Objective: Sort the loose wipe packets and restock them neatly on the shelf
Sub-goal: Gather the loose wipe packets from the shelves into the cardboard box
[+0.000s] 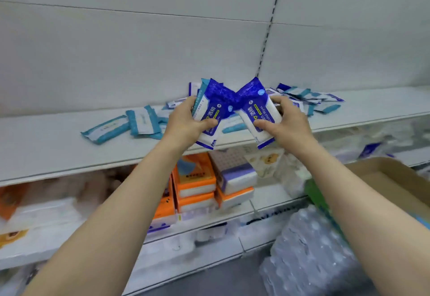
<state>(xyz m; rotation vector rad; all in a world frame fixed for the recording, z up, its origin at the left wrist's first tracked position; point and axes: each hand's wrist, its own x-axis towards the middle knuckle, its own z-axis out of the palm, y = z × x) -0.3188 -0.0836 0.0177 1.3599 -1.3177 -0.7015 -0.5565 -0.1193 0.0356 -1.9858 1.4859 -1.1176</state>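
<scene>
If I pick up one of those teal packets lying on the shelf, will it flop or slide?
The teal packet would probably bend a little: it looks like a soft, flat pouch. Its wrapper seems glossy, so it may slip between fingers. Lying flat on the shelf, it should not roll.

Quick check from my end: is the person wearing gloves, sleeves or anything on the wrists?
No. Both forearms are bare up to the frame's edge, with no sleeves in view. The left hand and right hand are ungloved, and no watch, bracelet or ring shows on either.
</scene>
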